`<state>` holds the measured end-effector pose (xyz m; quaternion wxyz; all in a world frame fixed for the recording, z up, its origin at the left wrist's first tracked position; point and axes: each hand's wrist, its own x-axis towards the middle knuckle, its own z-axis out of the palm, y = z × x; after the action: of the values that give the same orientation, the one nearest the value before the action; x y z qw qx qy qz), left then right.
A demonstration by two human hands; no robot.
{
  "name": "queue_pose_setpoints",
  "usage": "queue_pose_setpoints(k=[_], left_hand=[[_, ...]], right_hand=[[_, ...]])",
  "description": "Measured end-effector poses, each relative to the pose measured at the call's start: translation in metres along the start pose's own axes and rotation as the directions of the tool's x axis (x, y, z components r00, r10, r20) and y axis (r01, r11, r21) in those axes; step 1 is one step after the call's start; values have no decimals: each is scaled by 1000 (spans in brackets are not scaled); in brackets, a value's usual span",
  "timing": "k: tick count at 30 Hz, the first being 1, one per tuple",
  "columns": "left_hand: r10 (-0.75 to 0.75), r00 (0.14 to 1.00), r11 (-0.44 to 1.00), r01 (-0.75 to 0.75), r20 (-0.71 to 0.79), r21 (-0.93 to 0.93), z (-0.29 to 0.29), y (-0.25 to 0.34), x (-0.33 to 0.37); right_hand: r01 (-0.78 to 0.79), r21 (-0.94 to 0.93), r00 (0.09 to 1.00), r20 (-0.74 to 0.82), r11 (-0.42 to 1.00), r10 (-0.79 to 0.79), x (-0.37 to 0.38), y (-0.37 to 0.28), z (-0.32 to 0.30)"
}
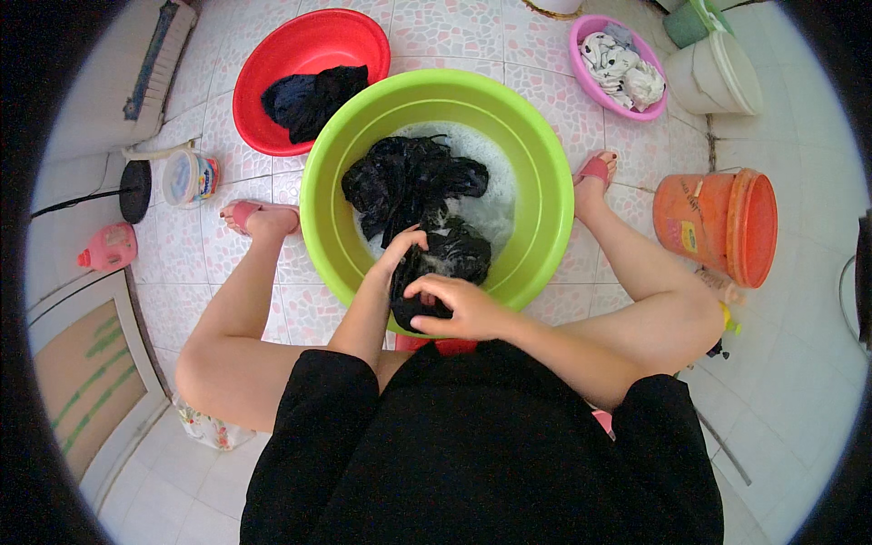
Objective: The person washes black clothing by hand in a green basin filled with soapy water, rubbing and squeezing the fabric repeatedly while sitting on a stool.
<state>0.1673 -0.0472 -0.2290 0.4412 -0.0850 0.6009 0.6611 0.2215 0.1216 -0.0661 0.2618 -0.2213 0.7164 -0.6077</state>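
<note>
Black wet cloth (pixel 404 177) is seen in a large green basin (pixel 548 186), where it is lying in two heaps, partly in whitish, foamy water (pixel 501 195). The nearer heap is extended up to the near wall of the basin, and there it is met by both hands. By the left hand (pixel 398 252) the cloth is touched from above, with bent fingers; its fingertips are partly hidden, so it cannot be said surely if the cloth is gripped. The right hand (pixel 468 311) is placed just beside, over the near edge, with the thumb and the forefinger kept apart and curved; whether some cloth is pinched by its other fingers is not shown clearly. The basin is placed between two feet in pink sandals (pixel 595 169). Beyond it, at the left, a red basin (pixel 365 44) is found, with dark cloth (pixel 313 102) inside. At the far right, white clothes (pixel 610 65) are contained in a pink basin (pixel 627 113), and nearer, an orange bucket (pixel 695 216) is laid on its side
</note>
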Motion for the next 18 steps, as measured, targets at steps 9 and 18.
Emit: queue_pose_setpoints(k=[9,18], left_hand=[[-99,985,861,15,-139,-508,40,89,-43],[148,989,952,-151,-28,-265,19,113,-66]], right_hand=[[-417,-10,858,-336,909,389,4,73,-62],[-355,477,575,-567,804,590,-8,76,-114]])
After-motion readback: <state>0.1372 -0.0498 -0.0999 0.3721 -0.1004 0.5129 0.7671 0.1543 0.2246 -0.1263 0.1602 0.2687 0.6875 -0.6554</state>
